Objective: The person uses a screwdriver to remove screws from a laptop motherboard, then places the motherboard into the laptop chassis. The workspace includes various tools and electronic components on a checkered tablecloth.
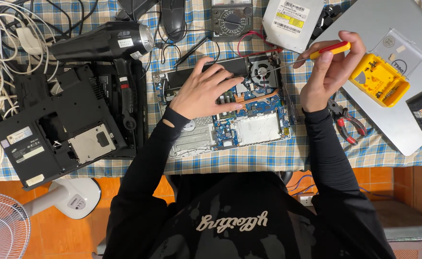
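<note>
The right hand (pixel 327 72) is closing its grip around one red-and-yellow screwdriver (pixel 316 53), its tip reaching toward the single cooling fan (pixel 260 73). The left hand (pixel 202 91), fingers spread and holding nothing, is pressing on the one opened laptop base (pixel 230 122) at the desk's (pixel 268 156) middle. The cover is already off; fan and board are remaining seated. One pair of pliers (pixel 347 122) is lying nearby

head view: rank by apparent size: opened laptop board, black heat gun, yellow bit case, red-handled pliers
1. Opened laptop board, under the left hand, and the black heat gun: too close in apparent size to rank.
2. Yellow bit case, beside the right hand holding a screwdriver.
3. Red-handled pliers, partly hidden by the sleeve.
</note>
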